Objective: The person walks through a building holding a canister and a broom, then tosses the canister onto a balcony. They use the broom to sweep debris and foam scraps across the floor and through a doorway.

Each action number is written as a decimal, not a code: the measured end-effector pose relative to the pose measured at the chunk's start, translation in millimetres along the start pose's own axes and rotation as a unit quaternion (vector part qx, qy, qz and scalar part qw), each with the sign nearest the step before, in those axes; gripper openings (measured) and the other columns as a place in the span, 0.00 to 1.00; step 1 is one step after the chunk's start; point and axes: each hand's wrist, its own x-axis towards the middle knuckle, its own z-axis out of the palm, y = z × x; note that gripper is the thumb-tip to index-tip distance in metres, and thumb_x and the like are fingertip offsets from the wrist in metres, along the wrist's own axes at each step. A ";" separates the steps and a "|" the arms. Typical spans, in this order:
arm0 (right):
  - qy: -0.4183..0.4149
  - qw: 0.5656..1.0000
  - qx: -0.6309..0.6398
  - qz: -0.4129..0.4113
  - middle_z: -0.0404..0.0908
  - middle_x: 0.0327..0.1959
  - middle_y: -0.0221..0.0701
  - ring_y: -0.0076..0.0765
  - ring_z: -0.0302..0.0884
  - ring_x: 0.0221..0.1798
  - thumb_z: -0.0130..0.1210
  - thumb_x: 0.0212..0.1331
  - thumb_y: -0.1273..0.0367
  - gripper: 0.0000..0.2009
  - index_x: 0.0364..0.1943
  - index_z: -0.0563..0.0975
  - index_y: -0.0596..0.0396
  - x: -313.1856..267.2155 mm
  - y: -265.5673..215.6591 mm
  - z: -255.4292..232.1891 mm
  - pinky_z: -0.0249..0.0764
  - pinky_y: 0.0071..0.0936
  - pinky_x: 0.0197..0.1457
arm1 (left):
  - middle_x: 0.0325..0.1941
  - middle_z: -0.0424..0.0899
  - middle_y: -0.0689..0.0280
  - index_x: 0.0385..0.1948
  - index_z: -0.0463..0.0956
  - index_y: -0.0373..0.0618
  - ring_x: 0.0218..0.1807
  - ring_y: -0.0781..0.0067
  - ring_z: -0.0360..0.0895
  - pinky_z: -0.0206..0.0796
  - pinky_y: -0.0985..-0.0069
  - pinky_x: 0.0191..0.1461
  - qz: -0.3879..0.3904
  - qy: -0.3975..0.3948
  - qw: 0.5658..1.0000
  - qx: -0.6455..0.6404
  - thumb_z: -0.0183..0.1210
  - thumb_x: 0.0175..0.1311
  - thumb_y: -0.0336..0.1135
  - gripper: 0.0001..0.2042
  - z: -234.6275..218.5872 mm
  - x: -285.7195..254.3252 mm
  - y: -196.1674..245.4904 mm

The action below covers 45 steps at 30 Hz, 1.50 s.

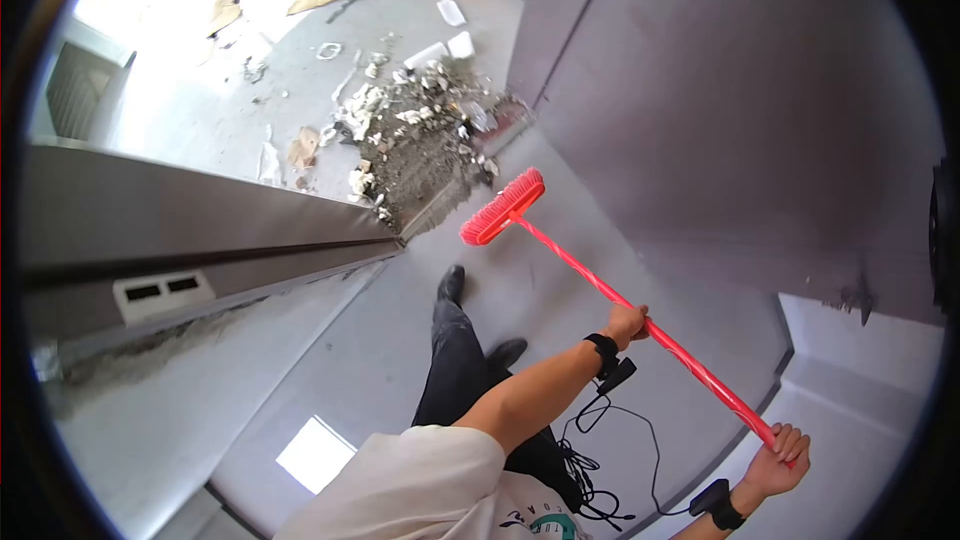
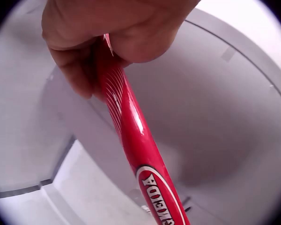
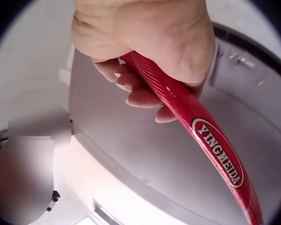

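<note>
Both my hands wrap the red broom handle [image 1: 640,315]: left hand [image 1: 627,323] midway, right hand [image 1: 778,457] at the top. The broom head [image 1: 503,206] sits beside the rubble pile [image 1: 420,130]; I'd press low and use short strokes.

red long-handled broom [image 1: 600,285] slants across the grey floor, bristle head beside rubble.

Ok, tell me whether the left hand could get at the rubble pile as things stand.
Probably not directly. The left hand holds the red broom handle mid-shaft, and the rubble pile lies beyond the broom head, further along the floor. Nothing blocks the floor between them; only the broom looks able to reach it.
</note>
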 end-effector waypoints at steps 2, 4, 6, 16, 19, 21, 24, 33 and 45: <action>0.049 0.999 -0.011 0.006 0.54 0.13 0.25 0.25 0.53 0.21 0.41 0.56 0.67 0.13 0.15 0.56 0.47 -11.4 13.2 -18.9 0.58 0.28 0.40 | 0.23 0.76 0.58 0.31 0.68 0.35 0.21 0.66 0.77 0.76 0.71 0.24 -0.041 0.006 0.999 0.023 0.53 0.59 0.30 0.07 -2.4 14.2 -22.7; 0.101 0.994 -0.036 -0.007 0.53 0.12 0.24 0.24 0.51 0.19 0.41 0.56 0.67 0.13 0.15 0.56 0.47 -11.7 21.2 -15.0 0.57 0.27 0.35 | 0.22 0.76 0.58 0.29 0.69 0.35 0.21 0.65 0.77 0.75 0.70 0.23 -0.028 0.080 0.993 0.082 0.53 0.57 0.29 0.06 -1.2 13.3 -25.1; 0.085 0.995 -0.046 -0.002 0.53 0.12 0.24 0.23 0.50 0.18 0.41 0.56 0.67 0.13 0.15 0.56 0.47 -3.8 18.4 11.9 0.55 0.26 0.33 | 0.22 0.75 0.58 0.27 0.69 0.35 0.21 0.65 0.77 0.74 0.70 0.23 -0.040 0.082 0.994 0.067 0.52 0.57 0.30 0.07 -13.6 7.5 -20.7; -0.059 0.997 0.002 -0.040 0.55 0.10 0.25 0.25 0.49 0.15 0.40 0.52 0.69 0.12 0.14 0.56 0.50 75.1 147.9 208.0 0.54 0.29 0.24 | 0.20 0.70 0.63 0.22 0.68 0.41 0.22 0.68 0.71 0.68 0.69 0.25 0.071 0.120 0.990 0.013 0.48 0.55 0.29 0.05 -166.7 14.4 234.6; -0.049 0.998 0.011 -0.041 0.56 0.10 0.25 0.25 0.47 0.14 0.42 0.51 0.69 0.12 0.14 0.56 0.49 61.8 150.0 213.3 0.54 0.28 0.24 | 0.20 0.71 0.63 0.22 0.68 0.41 0.22 0.68 0.71 0.68 0.71 0.25 0.066 0.129 0.989 0.023 0.49 0.54 0.30 0.04 -172.1 -1.9 241.6; -0.048 0.999 0.013 -0.020 0.59 0.10 0.27 0.28 0.52 0.14 0.46 0.52 0.68 0.13 0.14 0.59 0.53 50.8 135.5 199.5 0.57 0.31 0.25 | 0.20 0.71 0.64 0.22 0.67 0.41 0.22 0.68 0.72 0.68 0.72 0.26 0.082 0.130 0.988 0.006 0.49 0.55 0.30 0.05 -165.4 -8.1 221.9; -0.002 0.999 -0.017 -0.030 0.58 0.08 0.28 0.27 0.48 0.12 0.46 0.52 0.68 0.14 0.13 0.59 0.52 30.8 102.1 170.1 0.52 0.28 0.20 | 0.21 0.72 0.61 0.25 0.67 0.39 0.22 0.67 0.73 0.70 0.70 0.27 0.051 0.088 0.994 0.042 0.49 0.58 0.34 0.08 -142.0 -26.9 180.3; 0.089 0.994 -0.048 -0.030 0.57 0.08 0.24 0.21 0.49 0.13 0.41 0.58 0.67 0.15 0.13 0.58 0.47 -25.8 57.4 77.7 0.53 0.22 0.22 | 0.28 0.75 0.59 0.30 0.67 0.37 0.30 0.64 0.77 0.76 0.68 0.35 -0.179 0.024 0.967 0.179 0.50 0.59 0.32 0.07 -83.2 -19.9 66.4; 0.048 0.997 0.051 -0.032 0.58 0.10 0.27 0.27 0.52 0.15 0.42 0.51 0.71 0.11 0.15 0.57 0.51 41.9 130.7 133.4 0.55 0.28 0.23 | 0.17 0.65 0.67 0.20 0.67 0.45 0.20 0.73 0.66 0.64 0.76 0.25 0.012 0.020 0.989 0.147 0.52 0.52 0.31 0.05 -164.2 28.6 185.4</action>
